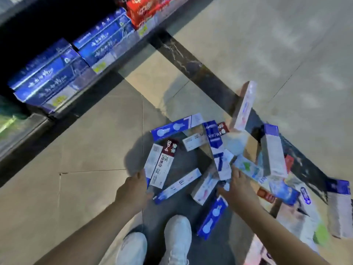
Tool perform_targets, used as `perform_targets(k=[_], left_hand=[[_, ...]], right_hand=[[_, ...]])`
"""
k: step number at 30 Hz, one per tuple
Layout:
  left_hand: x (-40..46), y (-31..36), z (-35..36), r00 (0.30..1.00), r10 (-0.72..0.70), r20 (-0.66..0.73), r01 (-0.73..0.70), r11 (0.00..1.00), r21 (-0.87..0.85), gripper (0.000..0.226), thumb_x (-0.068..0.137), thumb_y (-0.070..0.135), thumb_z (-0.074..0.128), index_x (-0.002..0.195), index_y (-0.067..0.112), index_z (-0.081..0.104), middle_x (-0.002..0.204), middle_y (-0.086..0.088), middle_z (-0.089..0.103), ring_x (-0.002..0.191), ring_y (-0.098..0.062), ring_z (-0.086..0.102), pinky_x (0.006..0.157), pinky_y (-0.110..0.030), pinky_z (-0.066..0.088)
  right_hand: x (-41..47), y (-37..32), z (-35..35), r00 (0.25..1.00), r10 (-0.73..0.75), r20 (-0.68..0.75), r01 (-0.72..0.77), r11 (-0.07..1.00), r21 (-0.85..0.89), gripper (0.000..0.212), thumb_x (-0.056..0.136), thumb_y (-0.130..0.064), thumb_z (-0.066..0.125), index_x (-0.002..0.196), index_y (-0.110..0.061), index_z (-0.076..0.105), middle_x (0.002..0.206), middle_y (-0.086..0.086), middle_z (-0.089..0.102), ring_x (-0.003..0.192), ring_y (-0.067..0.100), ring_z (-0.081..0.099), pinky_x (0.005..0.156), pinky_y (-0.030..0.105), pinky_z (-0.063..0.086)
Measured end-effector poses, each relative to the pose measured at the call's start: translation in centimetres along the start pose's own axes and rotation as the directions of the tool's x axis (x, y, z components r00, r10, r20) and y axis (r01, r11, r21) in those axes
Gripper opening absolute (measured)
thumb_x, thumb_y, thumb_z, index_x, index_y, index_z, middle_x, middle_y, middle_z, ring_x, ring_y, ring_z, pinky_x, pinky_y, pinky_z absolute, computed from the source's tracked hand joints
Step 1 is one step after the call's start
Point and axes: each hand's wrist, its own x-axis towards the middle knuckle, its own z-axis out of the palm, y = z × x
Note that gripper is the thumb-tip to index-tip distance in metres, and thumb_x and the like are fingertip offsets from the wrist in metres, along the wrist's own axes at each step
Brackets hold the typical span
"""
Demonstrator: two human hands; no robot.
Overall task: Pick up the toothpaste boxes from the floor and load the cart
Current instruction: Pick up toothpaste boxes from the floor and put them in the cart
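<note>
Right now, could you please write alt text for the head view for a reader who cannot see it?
A person's left hand grips toothpaste boxes from a pile scattered on the tiled floor, while the right hand reaches into the pile. White shoes show below; a stocked shelf runs upper left.

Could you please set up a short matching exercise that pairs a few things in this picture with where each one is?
Things:
1. left hand
2. right hand
3. red boxes
4. white shoes

Places:
A. on the shelf, at the top of the picture
B. at the bottom edge, between the two forearms
C. on the maroon-and-white box
D. reaching among the boxes in the middle of the pile

Pairs: 1-C, 2-D, 3-A, 4-B
</note>
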Motion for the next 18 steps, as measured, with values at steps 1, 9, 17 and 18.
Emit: perform_targets(k=[1, 9, 17, 18], left_hand=[[1.7, -0.1, 1.2, 1.0, -0.03, -0.009, 0.029, 0.999, -0.044, 0.057, 0.087, 0.034, 0.059, 0.132, 0.014, 0.03, 0.126, -0.009, 0.049, 0.111, -0.027, 0.053, 0.072, -0.032, 0.041], [8.8, -1.2, 7.5, 0.983, -0.145, -0.115, 0.122, 0.975, -0.188, 0.079, 0.085, 0.026, 0.063, 0.143, 0.013, 0.011, 0.128, -0.01, 0.049, 0.105, -0.031, 0.059, 0.064, -0.033, 0.04], [5.4, -2.5, 3.7, 0.978, -0.145, -0.153, 0.07, 0.909, -0.412, 0.051, 0.084, 0.026, 0.061, 0.127, 0.019, 0.035, 0.116, -0.005, 0.061, 0.096, -0.03, 0.061, 0.065, -0.031, 0.042], [4.4, -2.4, 2.5, 0.975, -0.151, -0.162, 0.066, 0.897, -0.436, 0.05, 0.084, 0.024, 0.061, 0.127, 0.019, 0.036, 0.116, -0.006, 0.062, 0.096, -0.031, 0.06, 0.066, -0.032, 0.043]], right_hand=[[1.9, 0.0, 0.6, 1.0, 0.022, -0.019, -0.022, 0.999, 0.033, 0.088, 0.092, -0.046, 0.054, 0.152, -0.01, 0.0, 0.156, 0.01, 0.019, 0.141, 0.027, 0.026, 0.11, 0.036, 0.029], [10.0, -0.1, 5.1, 0.969, 0.22, -0.11, -0.2, 0.965, 0.172, 0.065, 0.086, -0.039, 0.062, 0.132, -0.009, 0.026, 0.125, 0.018, 0.05, 0.107, 0.039, 0.056, 0.086, 0.049, 0.047], [6.8, -1.8, 2.3, 0.966, 0.206, -0.158, -0.16, 0.951, 0.265, 0.039, 0.084, -0.028, 0.066, 0.1, -0.015, 0.033, 0.094, 0.013, 0.06, 0.081, 0.036, 0.061, 0.067, 0.043, 0.05], [5.9, -2.6, 1.4, 0.971, 0.189, -0.146, -0.143, 0.95, 0.276, 0.04, 0.084, -0.029, 0.067, 0.101, -0.016, 0.033, 0.093, 0.012, 0.06, 0.081, 0.037, 0.062, 0.068, 0.048, 0.053]])
